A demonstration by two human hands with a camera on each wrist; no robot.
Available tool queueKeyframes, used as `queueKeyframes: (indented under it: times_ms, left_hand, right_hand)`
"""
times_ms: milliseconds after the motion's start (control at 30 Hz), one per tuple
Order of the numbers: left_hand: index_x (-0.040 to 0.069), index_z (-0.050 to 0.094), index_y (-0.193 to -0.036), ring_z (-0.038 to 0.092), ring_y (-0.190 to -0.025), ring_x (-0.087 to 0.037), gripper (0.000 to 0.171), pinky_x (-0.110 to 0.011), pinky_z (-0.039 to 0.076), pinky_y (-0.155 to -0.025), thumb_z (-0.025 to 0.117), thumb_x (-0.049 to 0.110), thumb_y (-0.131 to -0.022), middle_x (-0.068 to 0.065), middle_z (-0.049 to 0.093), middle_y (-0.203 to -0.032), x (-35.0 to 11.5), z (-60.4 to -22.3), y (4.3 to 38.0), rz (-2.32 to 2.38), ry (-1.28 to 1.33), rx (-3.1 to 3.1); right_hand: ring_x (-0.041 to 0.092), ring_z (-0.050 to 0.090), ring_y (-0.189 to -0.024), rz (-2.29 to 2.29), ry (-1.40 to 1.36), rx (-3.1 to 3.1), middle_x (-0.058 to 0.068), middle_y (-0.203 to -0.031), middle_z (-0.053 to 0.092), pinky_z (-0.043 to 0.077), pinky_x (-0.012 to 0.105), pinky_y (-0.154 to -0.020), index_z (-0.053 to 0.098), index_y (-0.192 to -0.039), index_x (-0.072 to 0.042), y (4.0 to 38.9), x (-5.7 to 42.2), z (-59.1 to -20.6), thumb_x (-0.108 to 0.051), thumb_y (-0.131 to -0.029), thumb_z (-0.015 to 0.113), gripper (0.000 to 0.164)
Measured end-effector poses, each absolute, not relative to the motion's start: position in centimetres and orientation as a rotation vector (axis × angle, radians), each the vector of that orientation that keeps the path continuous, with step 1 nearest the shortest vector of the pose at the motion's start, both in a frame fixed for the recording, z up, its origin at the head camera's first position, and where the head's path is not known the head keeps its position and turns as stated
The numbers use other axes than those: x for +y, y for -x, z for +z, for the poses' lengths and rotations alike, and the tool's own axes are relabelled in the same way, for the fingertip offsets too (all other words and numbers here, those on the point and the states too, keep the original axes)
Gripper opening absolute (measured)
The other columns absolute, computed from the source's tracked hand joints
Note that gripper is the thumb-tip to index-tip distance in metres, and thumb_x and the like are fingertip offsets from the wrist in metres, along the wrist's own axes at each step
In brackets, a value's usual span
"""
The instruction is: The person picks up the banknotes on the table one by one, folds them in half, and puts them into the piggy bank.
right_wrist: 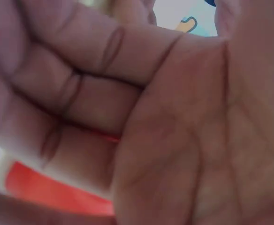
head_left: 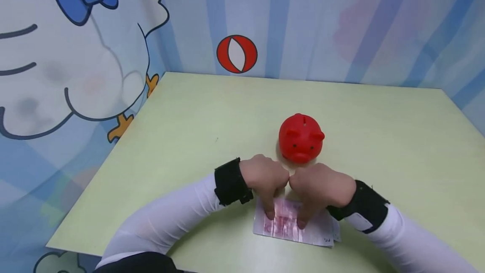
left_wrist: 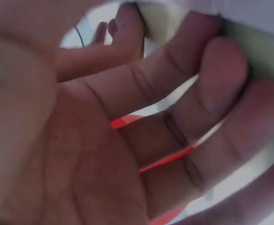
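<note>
Pinkish banknotes (head_left: 285, 222) lie in a small overlapping stack near the front of the table, their right edges slightly fanned. My left hand (head_left: 265, 175) and right hand (head_left: 323, 185) meet at the far edge of the stack. Both thumbs point down onto the top note, and the other fingers curl at its far side, so each hand pinches the notes. In the left wrist view, curled fingertips (left_wrist: 224, 70) reach a pale edge. The fingertips of the right hand are out of sight. Just beyond the knuckles stands a red piggy bank (head_left: 301, 138), slot on top, snout toward me.
The pale yellow-green tabletop (head_left: 212, 117) extends around the hands. Behind it hangs a blue striped backdrop (head_left: 322, 24) with a red ball print (head_left: 236, 54); a large white cartoon figure (head_left: 75, 70) covers the left side. Black bands (head_left: 232, 182) wrap both wrists.
</note>
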State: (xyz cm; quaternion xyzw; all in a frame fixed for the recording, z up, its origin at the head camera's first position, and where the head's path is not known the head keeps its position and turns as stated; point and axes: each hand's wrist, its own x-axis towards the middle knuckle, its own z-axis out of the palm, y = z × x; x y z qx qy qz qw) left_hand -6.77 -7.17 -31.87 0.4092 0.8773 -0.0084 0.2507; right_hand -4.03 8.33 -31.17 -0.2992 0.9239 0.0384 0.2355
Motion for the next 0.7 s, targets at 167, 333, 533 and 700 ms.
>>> queueKeyframes:
  times_ms: [167,333,533,700]
  left_hand:
    - [0.016,0.059,-0.068,0.054,-0.067,-0.011,0.033,-0.024,0.041,-0.055,0.088,0.032,-0.070,0.004,0.056,-0.065,-7.6,-31.6,8.2,0.155,-1.196,2.317]
    - [0.018,0.063,-0.072,0.057,-0.072,-0.011,0.026,-0.021,0.048,-0.058,0.087,0.027,-0.072,0.005,0.062,-0.073,-8.2,-31.2,9.2,0.286,-1.206,2.325]
    - [0.017,0.061,-0.068,0.056,-0.063,-0.011,0.026,-0.021,0.046,-0.055,0.083,0.026,-0.078,0.004,0.058,-0.065,-9.1,-30.0,9.9,0.419,-1.169,2.398]
    - [0.016,0.063,-0.069,0.059,-0.067,-0.012,0.021,-0.021,0.049,-0.056,0.078,0.022,-0.083,0.004,0.060,-0.067,-10.2,-27.9,10.1,0.595,-1.175,2.450]
  right_hand:
    - [0.010,0.047,-0.053,-0.030,0.867,2.425,-0.004,-0.052,0.047,0.041,0.025,-0.054,0.059,-0.064,-0.020,6.0,9.2,-30.9,-0.037,-0.065,0.090,0.036]
    - [0.007,0.052,-0.059,-0.120,0.995,2.359,-0.009,-0.058,0.052,0.046,0.022,-0.058,0.061,-0.069,-0.023,7.4,10.4,-29.8,-0.032,-0.071,0.087,0.028]
    - [0.010,0.056,-0.066,-0.258,1.047,2.381,-0.009,-0.066,0.056,0.051,0.025,-0.063,0.064,-0.078,-0.024,7.7,11.7,-27.5,-0.027,-0.076,0.084,0.020]
    - [0.010,0.057,-0.070,-0.385,1.131,2.458,-0.011,-0.075,0.059,0.053,0.024,-0.063,0.066,-0.086,-0.024,7.6,13.2,-25.6,-0.018,-0.085,0.076,0.012]
